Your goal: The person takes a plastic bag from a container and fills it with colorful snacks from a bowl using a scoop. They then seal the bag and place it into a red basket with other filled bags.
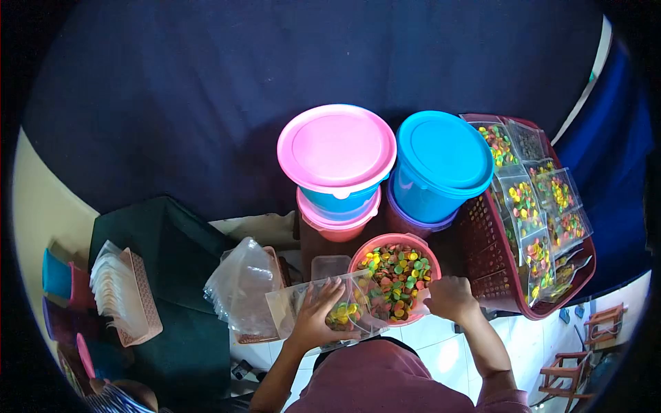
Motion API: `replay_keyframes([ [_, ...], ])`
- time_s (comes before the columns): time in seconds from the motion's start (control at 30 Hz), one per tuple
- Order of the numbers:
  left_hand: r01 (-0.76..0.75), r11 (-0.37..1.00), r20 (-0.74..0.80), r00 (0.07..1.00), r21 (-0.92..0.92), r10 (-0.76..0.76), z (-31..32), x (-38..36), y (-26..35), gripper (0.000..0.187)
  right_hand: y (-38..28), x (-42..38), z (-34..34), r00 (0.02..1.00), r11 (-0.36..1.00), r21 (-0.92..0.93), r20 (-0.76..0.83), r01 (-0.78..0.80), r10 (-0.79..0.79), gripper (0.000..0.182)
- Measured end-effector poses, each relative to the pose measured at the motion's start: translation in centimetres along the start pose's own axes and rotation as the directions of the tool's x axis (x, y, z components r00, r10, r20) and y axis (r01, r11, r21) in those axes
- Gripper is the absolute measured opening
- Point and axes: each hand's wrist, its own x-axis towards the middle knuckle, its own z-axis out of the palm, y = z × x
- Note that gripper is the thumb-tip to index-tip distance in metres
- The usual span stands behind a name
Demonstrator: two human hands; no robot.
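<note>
My left hand [318, 318] grips a clear plastic bag [284, 303] with its fingers laid across the top. Yellow, green and reddish round chips lie inside the bag's right end, which leans over the rim of a pink tub [435, 258]. That tub is filled with small round chips [396, 279] in red, green and yellow. At the tub's right rim, my right hand [451, 299] is closed in a fist; whatever it holds, if anything, is hidden.
Lidded pink [337, 148] and blue [445, 155] buckets stand stacked behind the tub. A maroon basket [485, 258] at right holds several filled bags. Left are empty plastic bags [241, 289] and a basket of pouches [141, 303]. Another person's striped sleeve [113, 400] shows lower left.
</note>
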Motion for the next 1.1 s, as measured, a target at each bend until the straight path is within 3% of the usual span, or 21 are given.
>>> replay_keyframes([
  [0.17, -0.013, 0.999, -0.015, 1.0, -0.03, 0.013, 0.0, -0.2, -1.2, 0.101, 0.3, -1.4, 2.4, 0.993, 0.978, 0.178, -0.019, -0.108, 0.113, 0.025],
  [0.23, 0.045, 0.998, 0.002, 0.999, -0.038, -0.045, -0.3, -0.7, -1.5, 0.096, 0.1, -2.4, 3.5, 0.97, 0.941, 0.327, -0.185, -0.087, 0.155, 0.024],
  [0.4, 0.063, 0.997, -0.021, 0.998, 0.04, -0.062, -0.2, -1.0, -1.7, 0.098, -0.2, -2.5, 7.6, 0.936, 0.911, 0.411, -0.303, -0.039, 0.177, 0.022],
  [0.47, 0.095, 0.995, -0.058, 0.994, 0.018, -0.094, 0.2, -1.3, -1.4, 0.098, 0.1, -1.8, 8.9, 0.881, 0.876, 0.481, -0.429, 0.034, 0.201, 0.02],
  [0.63, 0.148, 0.988, -0.22, 0.963, -0.041, -0.154, 1.6, -2.2, -1.1, 0.097, 0.1, 0.0, 10.0, 0.89, 0.92, 0.389, -0.433, 0.041, 0.144, 0.022],
  [0.73, 0.173, 0.985, -0.22, 0.961, 0.003, -0.168, 1.8, -2.5, -0.1, 0.099, -0.3, 1.7, 9.9, 0.807, 0.936, 0.3, -0.59, 0.183, 0.032, 0.016],
  [0.83, 0.201, 0.978, -0.221, 0.957, 0.045, -0.187, 2.1, -2.6, 0.6, 0.1, 0.2, 2.9, 9.9, 0.828, 0.961, 0.212, -0.56, 0.176, -0.028, 0.017],
  [0.97, 0.274, 0.959, -0.215, 0.943, 0.078, -0.252, 2.4, -3.3, 1.7, 0.101, 1.0, 4.2, 9.8, 0.926, 0.963, 0.205, -0.367, 0.175, -0.09, 0.019],
  [1.1, 0.275, 0.958, -0.222, 0.942, 0.078, -0.252, 3.0, -3.2, 2.0, 0.101, -0.9, 4.6, 8.0, 0.922, 0.965, 0.214, -0.381, 0.153, -0.062, 0.027],
])
